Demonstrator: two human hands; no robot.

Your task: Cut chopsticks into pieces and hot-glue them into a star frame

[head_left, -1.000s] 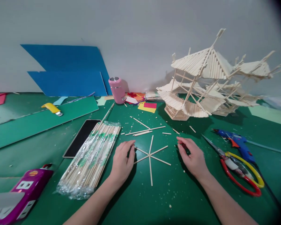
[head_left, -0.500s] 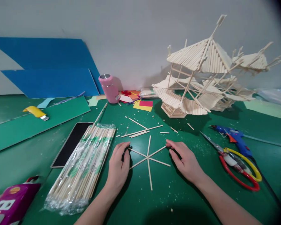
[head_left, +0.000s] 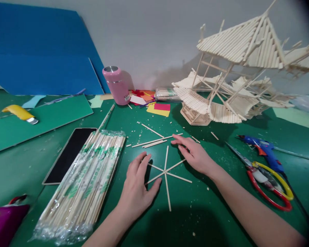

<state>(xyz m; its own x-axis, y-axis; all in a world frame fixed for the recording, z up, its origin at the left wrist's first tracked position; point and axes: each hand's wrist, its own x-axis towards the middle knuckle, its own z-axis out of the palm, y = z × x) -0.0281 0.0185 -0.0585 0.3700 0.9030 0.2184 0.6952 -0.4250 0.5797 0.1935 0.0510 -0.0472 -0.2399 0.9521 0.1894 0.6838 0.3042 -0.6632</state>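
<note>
Thin wooden sticks form a six-armed star point(head_left: 165, 171) flat on the green table. My left hand point(head_left: 137, 185) hovers over the star's left arms, its thumb and fingers spread with nothing between them. Part of those arms is hidden behind it. My right hand point(head_left: 194, 154) is above the upper right arm and covers its end. Its index finger reaches to a long loose stick point(head_left: 157, 140) behind the star, thumb apart below; whether it touches the stick I cannot tell. Shorter stick pieces point(head_left: 154, 144) lie beside that stick.
Left are a plastic-wrapped bundle of sticks point(head_left: 79, 185), a dark phone-like slab point(head_left: 69, 156) and a yellow cutter point(head_left: 20, 113). Scissors point(head_left: 267, 185) and a blue glue gun point(head_left: 265, 151) lie right. Behind stand a pink flask point(head_left: 116, 85) and a stick-built pavilion model point(head_left: 221, 103).
My right hand has moved from the star's upper right tip toward the loose sticks. My left hand has let go of the star's left side and spread open. The view has shifted closer.
</note>
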